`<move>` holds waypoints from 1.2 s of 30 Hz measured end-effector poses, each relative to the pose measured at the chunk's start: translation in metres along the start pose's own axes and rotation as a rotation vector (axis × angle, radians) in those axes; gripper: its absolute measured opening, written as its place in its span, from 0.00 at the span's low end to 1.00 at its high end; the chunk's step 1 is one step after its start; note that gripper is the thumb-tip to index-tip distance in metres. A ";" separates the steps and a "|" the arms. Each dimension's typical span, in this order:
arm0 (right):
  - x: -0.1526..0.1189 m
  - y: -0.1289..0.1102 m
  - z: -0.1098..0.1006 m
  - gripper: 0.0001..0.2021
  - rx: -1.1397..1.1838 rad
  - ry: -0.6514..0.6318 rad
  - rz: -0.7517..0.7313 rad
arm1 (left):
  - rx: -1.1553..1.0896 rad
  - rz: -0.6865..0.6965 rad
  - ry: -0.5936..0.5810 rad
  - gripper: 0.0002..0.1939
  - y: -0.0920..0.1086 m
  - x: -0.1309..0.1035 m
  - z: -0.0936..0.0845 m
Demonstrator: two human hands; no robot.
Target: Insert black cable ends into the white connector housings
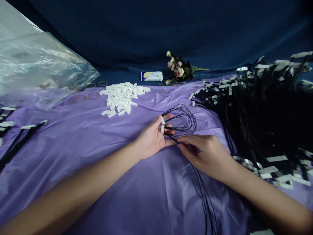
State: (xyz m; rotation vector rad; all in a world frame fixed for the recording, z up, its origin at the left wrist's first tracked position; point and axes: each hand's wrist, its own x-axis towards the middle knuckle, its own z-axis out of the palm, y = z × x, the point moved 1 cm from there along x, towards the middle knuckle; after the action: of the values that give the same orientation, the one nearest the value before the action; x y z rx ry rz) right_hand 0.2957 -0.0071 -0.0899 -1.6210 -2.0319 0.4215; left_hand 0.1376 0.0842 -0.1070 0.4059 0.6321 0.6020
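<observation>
Purple cloth (137, 202) is carrying piled white pieces (119, 98); nearer than these, our left hand (151, 140) is gripping a partly looped black cable (181, 129), our right hand (205, 151) is pinching it between fingers, its tail trailing unlooped.

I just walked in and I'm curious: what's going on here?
A person is handling black wires over a purple sheet. The left hand holds a loop of them with two white tabs; the right hand pinches strands that trail toward the near edge. White pieces lie piled beyond the hands, with a large wire heap on the right.
</observation>
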 end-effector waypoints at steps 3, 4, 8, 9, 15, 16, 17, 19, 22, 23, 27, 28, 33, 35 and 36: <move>0.000 0.000 0.001 0.08 0.003 0.010 0.004 | 0.008 -0.002 -0.007 0.15 0.000 0.000 0.000; 0.001 0.000 0.000 0.08 0.005 0.011 0.005 | 0.010 -0.005 -0.008 0.15 0.000 0.000 0.000; 0.002 -0.001 -0.002 0.09 0.034 -0.003 -0.003 | -0.001 -0.014 -0.011 0.15 0.001 0.000 0.000; 0.002 -0.001 -0.003 0.10 0.051 -0.012 -0.013 | -0.008 -0.013 -0.012 0.15 0.001 0.000 0.000; 0.001 -0.005 -0.004 0.12 0.161 -0.048 -0.073 | -0.070 0.000 -0.057 0.14 0.002 -0.001 -0.002; 0.001 -0.006 -0.004 0.12 0.170 -0.049 -0.079 | -0.079 0.005 -0.068 0.14 0.002 -0.001 -0.001; 0.001 -0.007 -0.004 0.12 0.178 -0.047 -0.084 | -0.086 0.010 -0.077 0.15 0.002 -0.001 -0.001; 0.001 -0.008 -0.003 0.10 0.187 -0.046 -0.088 | -0.101 0.013 -0.087 0.15 0.003 -0.003 0.000; 0.000 -0.009 0.001 0.05 0.176 -0.086 -0.073 | -0.122 0.017 -0.095 0.15 0.003 -0.004 0.002; 0.000 -0.010 0.002 0.05 0.161 -0.112 -0.070 | -0.127 0.020 -0.098 0.15 0.003 -0.005 0.003; -0.002 -0.012 0.010 0.08 0.035 -0.177 -0.089 | -0.128 0.033 -0.093 0.14 0.003 -0.005 0.004; -0.002 -0.012 0.011 0.08 -0.009 -0.171 -0.097 | -0.126 0.035 -0.090 0.14 0.003 -0.005 0.004; -0.003 -0.016 0.015 0.09 -0.213 -0.054 -0.115 | -0.111 0.050 -0.070 0.14 0.004 -0.003 0.004; -0.003 -0.016 0.016 0.09 -0.260 0.000 -0.120 | -0.099 0.053 -0.047 0.15 0.003 -0.002 0.004; -0.003 -0.017 0.017 0.10 -0.279 0.023 -0.121 | -0.092 0.050 -0.038 0.15 0.003 -0.002 0.004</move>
State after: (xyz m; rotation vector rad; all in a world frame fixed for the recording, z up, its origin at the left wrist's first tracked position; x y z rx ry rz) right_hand 0.2731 -0.0128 -0.0958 -1.6376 -2.2359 0.0775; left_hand 0.1379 0.0847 -0.1015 0.3466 0.5574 0.6667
